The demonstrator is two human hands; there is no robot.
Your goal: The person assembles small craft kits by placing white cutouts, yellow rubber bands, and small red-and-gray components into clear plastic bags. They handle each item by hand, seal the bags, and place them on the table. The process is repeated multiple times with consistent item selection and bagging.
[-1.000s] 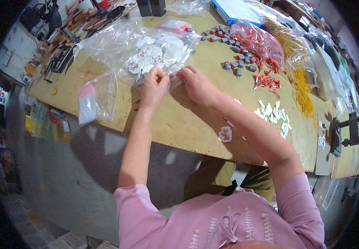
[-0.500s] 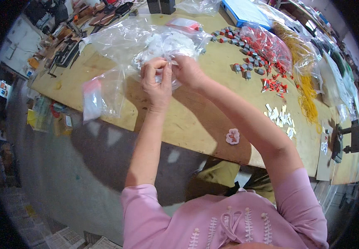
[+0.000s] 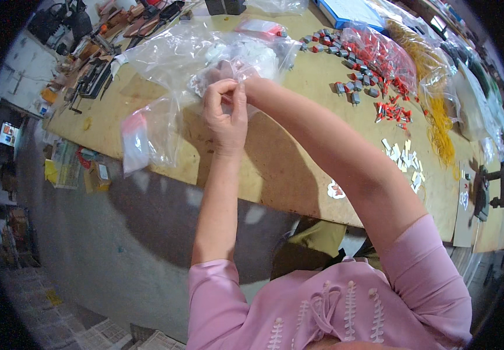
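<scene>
A large clear plastic bag (image 3: 173, 55) lies on the table, with white pieces (image 3: 249, 51) heaped inside it. My left hand (image 3: 225, 111) pinches the near edge of the bag's mouth between thumb and fingers. Through the film my right hand (image 3: 228, 71) shows inside the bag, against the white pieces. Its fingers are blurred by the plastic, so their grip is hidden. A small flat bag with a pink top (image 3: 135, 137) lies left of my left hand.
Red-and-grey parts (image 3: 354, 81) and a bag of red pieces (image 3: 374, 58) sit at the right, by yellow cords (image 3: 438, 131). White strips (image 3: 403, 157) and a cloud-shaped sticker-like piece (image 3: 336, 189) lie nearer. Tools (image 3: 91, 79) are at the far left.
My right hand has moved from outside, beside my left hand, into the bag. My left hand still pinches the bag's edge. The view has shifted slightly.
</scene>
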